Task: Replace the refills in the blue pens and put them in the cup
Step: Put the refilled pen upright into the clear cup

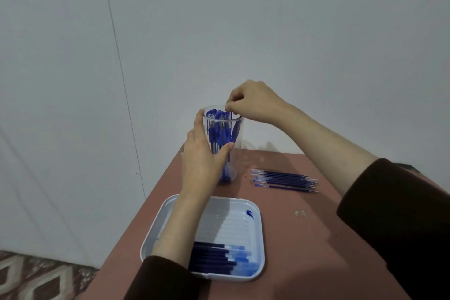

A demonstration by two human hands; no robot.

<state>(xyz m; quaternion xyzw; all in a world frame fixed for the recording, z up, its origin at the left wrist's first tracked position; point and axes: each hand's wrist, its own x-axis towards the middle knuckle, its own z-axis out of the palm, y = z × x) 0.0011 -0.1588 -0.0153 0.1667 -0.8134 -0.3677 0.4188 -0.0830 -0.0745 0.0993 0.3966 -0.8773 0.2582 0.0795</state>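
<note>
while the left hand [203,153] wrapped its thumb and fingers round the clear cup [237,151] standing on the surface [292,238], the right hand [253,102] arched over the rim, wrist bent down, fingertips pinched on the top of a blue pen [228,115] inside it.

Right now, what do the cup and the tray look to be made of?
Cup: clear, glossy, probably plastic though glass is possible; the blue pens show straight through its wall. Tray: opaque, pale, smooth, likely plastic; moulded ridges and rounded corners.
</note>
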